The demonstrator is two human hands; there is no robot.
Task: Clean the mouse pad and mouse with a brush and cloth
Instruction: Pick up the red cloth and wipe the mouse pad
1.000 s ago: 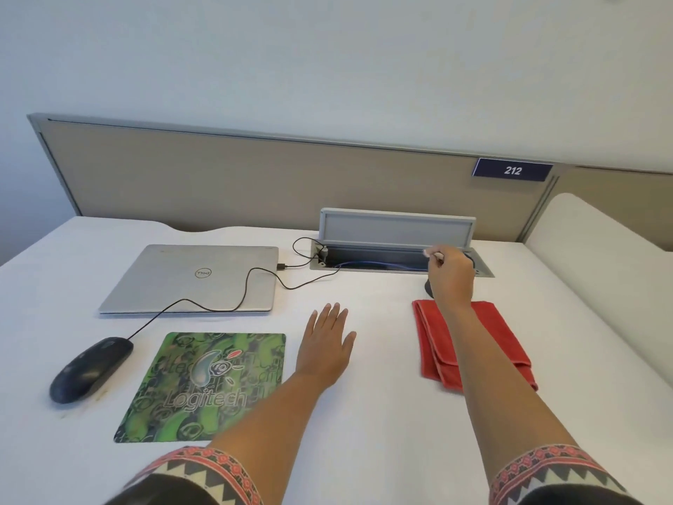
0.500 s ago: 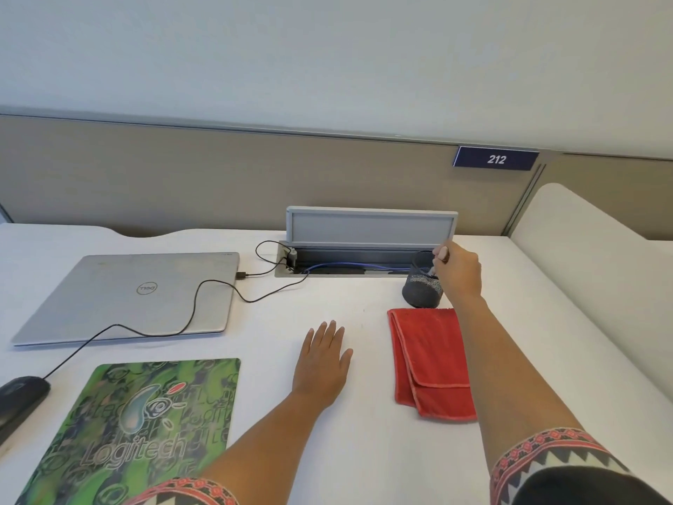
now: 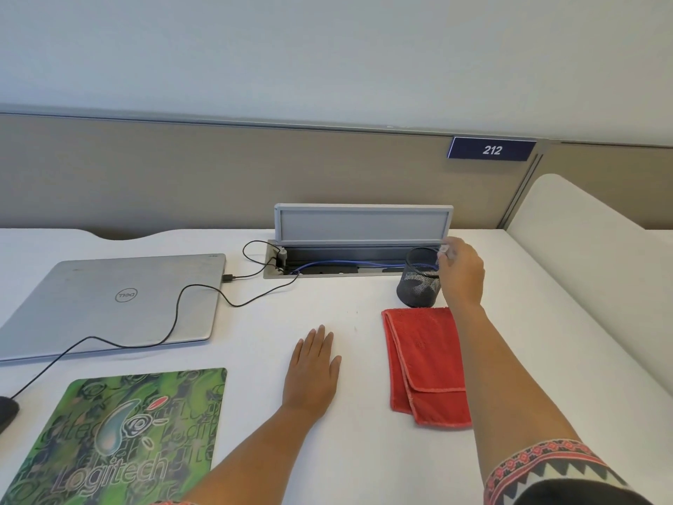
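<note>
At the mesh cup (image 3: 418, 282), the right hand (image 3: 461, 273) pinches something small and pale, seemingly the brush; the left hand (image 3: 312, 369) lies flat, fingers apart, on the surface (image 3: 346, 450). Cleaning seems unstarted: cloth (image 3: 424, 362) folded, mouse pad (image 3: 120, 435) and mouse (image 3: 5, 411) untouched at left.

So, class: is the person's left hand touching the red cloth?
Apart. The head view shows the left hand flat on the white desk, with a clear strip of bare desk between it and the red cloth.
</note>
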